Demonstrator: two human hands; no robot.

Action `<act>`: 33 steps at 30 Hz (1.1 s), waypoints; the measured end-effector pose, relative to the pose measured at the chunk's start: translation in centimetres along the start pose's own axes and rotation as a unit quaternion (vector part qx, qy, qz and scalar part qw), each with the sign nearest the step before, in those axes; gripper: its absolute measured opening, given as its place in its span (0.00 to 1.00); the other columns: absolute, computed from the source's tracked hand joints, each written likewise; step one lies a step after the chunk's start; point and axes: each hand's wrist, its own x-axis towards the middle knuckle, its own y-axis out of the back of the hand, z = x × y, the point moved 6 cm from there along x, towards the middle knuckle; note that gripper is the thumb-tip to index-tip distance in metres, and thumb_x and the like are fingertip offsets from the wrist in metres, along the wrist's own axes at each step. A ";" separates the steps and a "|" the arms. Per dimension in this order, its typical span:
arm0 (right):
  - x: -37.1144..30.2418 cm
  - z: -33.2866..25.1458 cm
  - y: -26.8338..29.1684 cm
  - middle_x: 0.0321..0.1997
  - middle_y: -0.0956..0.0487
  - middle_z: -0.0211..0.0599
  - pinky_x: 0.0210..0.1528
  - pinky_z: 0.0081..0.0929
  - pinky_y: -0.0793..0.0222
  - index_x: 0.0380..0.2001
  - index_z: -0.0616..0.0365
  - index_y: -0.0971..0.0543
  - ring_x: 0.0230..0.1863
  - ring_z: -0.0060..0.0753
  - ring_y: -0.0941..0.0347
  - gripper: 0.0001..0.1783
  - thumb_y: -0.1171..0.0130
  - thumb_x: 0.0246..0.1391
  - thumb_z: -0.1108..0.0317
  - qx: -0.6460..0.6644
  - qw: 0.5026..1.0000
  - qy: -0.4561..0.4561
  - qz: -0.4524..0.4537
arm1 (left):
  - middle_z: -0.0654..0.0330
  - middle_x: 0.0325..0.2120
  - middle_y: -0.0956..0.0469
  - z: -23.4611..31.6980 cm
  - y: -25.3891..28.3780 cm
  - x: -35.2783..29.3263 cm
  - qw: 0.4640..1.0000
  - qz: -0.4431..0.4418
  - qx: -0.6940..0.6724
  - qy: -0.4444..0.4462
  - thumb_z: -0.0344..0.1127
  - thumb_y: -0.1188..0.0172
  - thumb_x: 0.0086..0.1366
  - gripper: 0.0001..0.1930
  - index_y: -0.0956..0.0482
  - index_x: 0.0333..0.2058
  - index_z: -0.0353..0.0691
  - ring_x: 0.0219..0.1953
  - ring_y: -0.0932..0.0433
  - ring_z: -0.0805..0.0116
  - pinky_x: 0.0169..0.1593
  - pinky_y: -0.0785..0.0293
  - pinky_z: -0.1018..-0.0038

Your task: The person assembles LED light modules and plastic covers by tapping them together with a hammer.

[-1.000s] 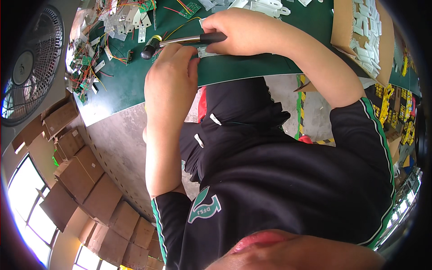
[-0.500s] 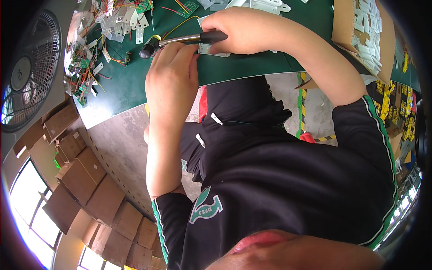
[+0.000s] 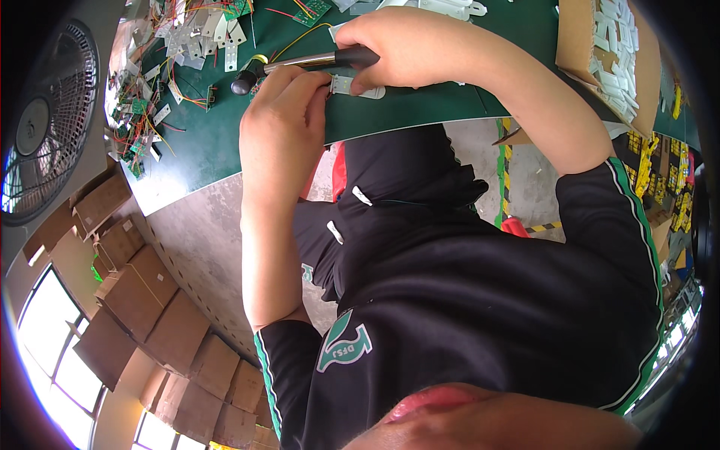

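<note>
My right hand (image 3: 401, 49) curls over the black grip of a small hammer (image 3: 300, 62). The hammer's metal shaft points left to a rounded black head (image 3: 244, 82), just past my left knuckles. Below the grip, a small white plate with holes (image 3: 343, 85) lies at the table's near edge, partly under my right thumb. My left hand (image 3: 281, 112) has its fingers pinched together at the plate's left end; their tips are partly hidden. A thin yellow wire (image 3: 300, 41) runs behind the shaft.
The green table (image 3: 202, 150) carries a heap of wired circuit boards and white plates (image 3: 199, 37) at left. More white parts (image 3: 450, 7) lie at the back. A cardboard box of white pieces (image 3: 574, 45) stands right. A fan (image 3: 49, 124) is at far left, near stacked cartons (image 3: 142, 292).
Both hands and the hammer have shifted very slightly away from me. My left hand is also a little further left, showing more of the plate's left end.
</note>
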 end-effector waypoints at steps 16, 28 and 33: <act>-0.4 0.2 0.2 0.40 0.16 0.52 0.45 0.45 0.26 0.44 0.61 0.20 0.45 0.54 0.19 0.20 0.33 0.56 0.56 0.021 1.000 0.006 0.016 | 0.63 0.35 0.18 0.0 0.1 -0.6 0.999 -0.016 -0.047 0.011 0.24 0.31 0.59 0.09 0.14 0.40 0.41 0.26 0.26 0.72 0.30 0.30 0.74; -0.2 0.4 -0.1 0.39 0.16 0.52 0.45 0.44 0.26 0.43 0.61 0.20 0.44 0.54 0.19 0.18 0.32 0.52 0.62 0.025 1.000 0.010 0.001 | 0.59 0.34 0.21 0.7 -0.3 -0.9 0.999 -0.025 -0.041 0.007 0.26 0.33 0.61 0.07 0.16 0.38 0.40 0.29 0.20 0.59 0.34 0.23 0.66; -0.5 0.2 0.1 0.39 0.16 0.52 0.45 0.44 0.27 0.44 0.62 0.20 0.44 0.53 0.19 0.18 0.32 0.51 0.65 0.039 0.999 -0.010 -0.018 | 0.59 0.34 0.22 1.0 -0.5 -1.1 0.999 -0.020 -0.043 0.000 0.26 0.34 0.62 0.07 0.16 0.40 0.40 0.29 0.20 0.59 0.33 0.23 0.66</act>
